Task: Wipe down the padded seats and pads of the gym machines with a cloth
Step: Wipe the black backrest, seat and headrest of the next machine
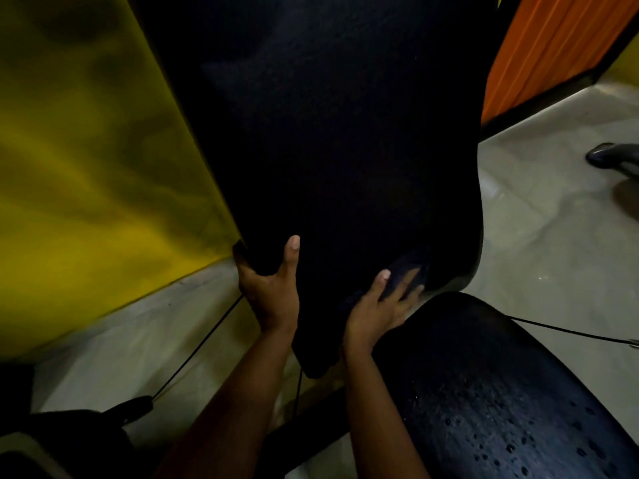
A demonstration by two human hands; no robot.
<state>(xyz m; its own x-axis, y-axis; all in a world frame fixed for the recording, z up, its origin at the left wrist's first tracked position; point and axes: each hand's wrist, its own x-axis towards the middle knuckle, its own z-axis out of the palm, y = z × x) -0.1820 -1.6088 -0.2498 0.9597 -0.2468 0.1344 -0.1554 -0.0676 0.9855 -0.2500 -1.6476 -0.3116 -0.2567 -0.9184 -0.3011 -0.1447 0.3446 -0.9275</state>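
A tall black back pad [339, 140] fills the middle of the view. My left hand [271, 292] grips its lower left edge, thumb on the front face and fingers curled behind. My right hand [378, 305] presses a dark blue cloth [408, 271] flat against the pad's lower right part, fingers spread over it. Below to the right lies the black padded seat [484, 392], its surface speckled with water drops.
A yellow wall [86, 167] stands close on the left and an orange panel [549, 46] at the upper right. Thin black cables [200, 344] cross the grey floor [539, 216]. A dark machine foot [612, 157] sits at the right edge.
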